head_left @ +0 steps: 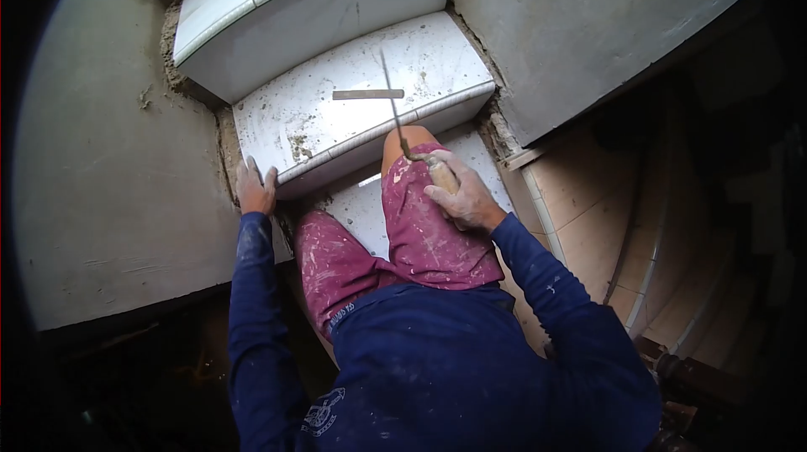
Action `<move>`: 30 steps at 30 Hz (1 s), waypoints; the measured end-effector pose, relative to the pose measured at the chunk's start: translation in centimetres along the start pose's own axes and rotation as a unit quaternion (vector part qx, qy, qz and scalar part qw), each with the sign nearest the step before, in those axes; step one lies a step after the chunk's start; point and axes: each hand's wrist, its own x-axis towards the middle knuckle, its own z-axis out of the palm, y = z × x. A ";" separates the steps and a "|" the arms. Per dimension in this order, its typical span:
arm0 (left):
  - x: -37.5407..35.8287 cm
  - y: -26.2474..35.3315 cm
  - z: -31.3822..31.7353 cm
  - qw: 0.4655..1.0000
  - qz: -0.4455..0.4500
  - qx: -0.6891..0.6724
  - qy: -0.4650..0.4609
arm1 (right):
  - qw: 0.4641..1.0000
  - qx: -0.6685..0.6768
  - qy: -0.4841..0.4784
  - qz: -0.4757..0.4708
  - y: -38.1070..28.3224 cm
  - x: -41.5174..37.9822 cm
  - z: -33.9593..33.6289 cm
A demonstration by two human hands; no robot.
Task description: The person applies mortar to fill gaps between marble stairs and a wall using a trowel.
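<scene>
My right hand (461, 191) is wrapped round the wooden handle of a trowel (405, 148), just above my right thigh. The trowel's thin blade is seen nearly edge-on and points up over the white stair tread (437, 52). A short flat strip (367, 95) lies on that tread, its right end beside the blade. Crumbs of mortar are scattered over the tread. My left hand (255, 187) rests at the tread's left front corner, by the wall, fingers apart and holding nothing.
Grey plastered walls (109, 166) flank the steps, with rough mortar gaps along their edges. Another white step (319, 23) rises behind. At the right, tan tiled stairs (584, 191) curve downward. A dark drop lies at the lower left.
</scene>
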 end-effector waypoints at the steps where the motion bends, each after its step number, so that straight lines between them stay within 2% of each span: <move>1: 1.1 0.2 -0.1 0.999 -0.032 0.006 -0.036 | 0.998 -0.033 0.007 -0.050 0.4 -0.4 0.7; 4: 4.3 -1.1 0.7 0.998 -0.035 -0.035 -0.034 | 0.994 -0.064 0.005 -0.089 0.2 -0.9 2.1; 6: 4.7 -0.6 1.2 0.998 -0.057 -0.009 -0.022 | 0.993 -0.090 0.002 -0.077 -0.2 -0.8 2.5; 8: 4.1 0.0 1.2 0.997 -0.063 0.023 -0.027 | 0.993 -0.089 0.012 -0.077 -0.3 -0.9 2.9; 9: 3.2 0.5 0.7 0.997 -0.057 0.042 -0.037 | 0.994 -0.100 -0.015 -0.033 -1.3 -1.1 2.6; 11: 0.5 2.2 -1.3 0.995 -0.037 0.065 -0.062 | 0.993 -0.106 -0.004 -0.048 -0.6 -1.0 2.9; 13: -3.3 4.2 -5.1 0.989 0.025 0.064 -0.131 | 0.992 -0.111 -0.002 -0.058 -0.2 -0.9 3.4; 14: -4.1 5.2 -7.4 0.965 -0.009 -0.026 -0.259 | 0.992 -0.115 -0.003 -0.061 -0.1 -0.8 3.5; 15: -4.8 6.3 -10.2 0.916 -0.043 -0.117 -0.381 | 0.991 -0.119 -0.004 -0.063 0.0 -0.7 3.6; 17: -7.5 11.0 -17.1 0.851 -0.122 -0.362 -0.361 | 0.990 -0.126 -0.003 -0.057 0.0 -0.5 3.7; 19: -9.6 13.8 -25.2 0.874 -0.025 -0.413 -0.254 | 0.990 -0.134 -0.007 -0.050 0.0 -0.3 3.9; 20: -13.9 13.8 -27.0 0.868 -0.004 -0.496 0.008 | 0.989 -0.139 -0.012 -0.045 0.0 -0.2 3.9; 21: -16.6 14.2 -28.4 0.853 0.057 -0.494 0.156 | 0.988 -0.146 -0.015 -0.041 -0.1 -0.1 3.9; 22: -17.9 14.9 -29.9 0.838 0.135 -0.483 0.214 | 0.988 -0.150 -0.016 -0.039 -0.3 -0.1 3.9; 23: -18.8 15.9 -30.5 0.824 0.226 -0.472 0.216 | 0.987 -0.154 -0.016 -0.037 -0.6 -0.1 3.8; 25: -18.4 17.9 -30.6 0.812 0.347 -0.452 0.126 | 0.986 -0.161 -0.004 -0.044 -0.9 -0.2 3.8; 26: -18.1 18.6 -30.4 0.809 0.370 -0.447 0.093 | 0.985 -0.167 -0.002 -0.047 -0.8 -0.1 3.8; 30: -18.1 19.0 -27.7 0.828 0.327 -0.452 0.049 | 0.982 -0.185 0.004 -0.042 -1.0 0.0 3.8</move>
